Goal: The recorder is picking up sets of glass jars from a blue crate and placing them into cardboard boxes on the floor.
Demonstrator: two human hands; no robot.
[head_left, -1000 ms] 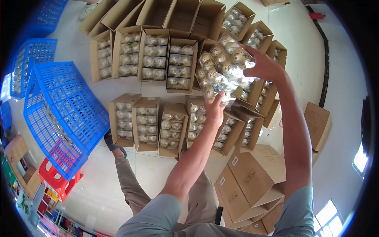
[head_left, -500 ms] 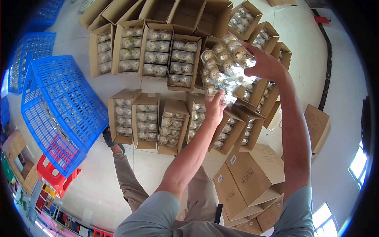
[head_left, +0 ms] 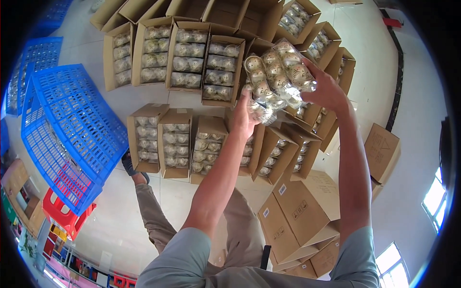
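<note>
Between my two hands I hold several clear plastic packs of baseballs (head_left: 274, 72), pale balls with dark stitching and markings, stacked side by side. My left hand (head_left: 245, 115) grips the lower left of the bundle, its thumb along the near pack. At the right end, my right hand (head_left: 327, 90) clasps the packs between thumb and fingers. The bundle is raised and tilted over the open cardboard boxes, and it hides part of a box beneath it. Just left of it stands a filled box (head_left: 205, 72) with rows of similar packs.
More filled boxes (head_left: 144, 106) form a nearer row, and empty open boxes (head_left: 225, 17) stand at the far side. A blue plastic crate (head_left: 77, 125) rests on a red stool (head_left: 65, 216) at left. Closed cartons (head_left: 307, 206) are stacked by my right side.
My left hand has shifted left and slightly up along the bundle. The packs now sit more squarely between my hands, and the view has moved slightly.
</note>
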